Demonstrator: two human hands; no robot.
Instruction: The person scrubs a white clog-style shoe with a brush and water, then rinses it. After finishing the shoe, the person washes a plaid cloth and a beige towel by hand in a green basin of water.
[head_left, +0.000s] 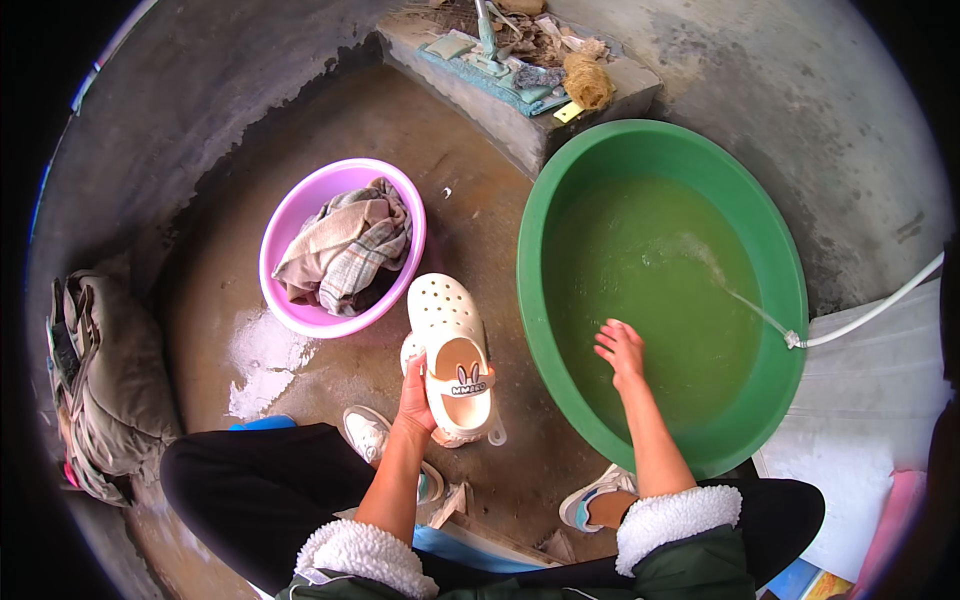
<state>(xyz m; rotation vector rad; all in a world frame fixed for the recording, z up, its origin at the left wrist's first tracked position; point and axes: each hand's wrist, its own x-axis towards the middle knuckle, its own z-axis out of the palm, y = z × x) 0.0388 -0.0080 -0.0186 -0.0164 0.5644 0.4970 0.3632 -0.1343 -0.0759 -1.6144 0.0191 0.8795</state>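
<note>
My left hand (417, 397) grips a pair of cream perforated clogs (450, 319) by the side, one lying over the other. The upper clog bears a strap with a bunny-ear charm and lettering. Over the near left part of a large green plastic tub (530, 262) is my right hand (622, 351), fingers apart, holding nothing. Greenish water (667, 300) fills the lower part of the tub. A white hose (862, 322) reaches over the tub's right rim, and a stream runs from its end into the water.
A pink basin (271, 259) with crumpled checked cloth (352, 240) stands on the wet floor (480, 225). Behind is a concrete block (517, 131) with a brush, scrubbers and debris. Bundled grey fabric (124, 375) lies at the left. My shoes flank the space below the clogs.
</note>
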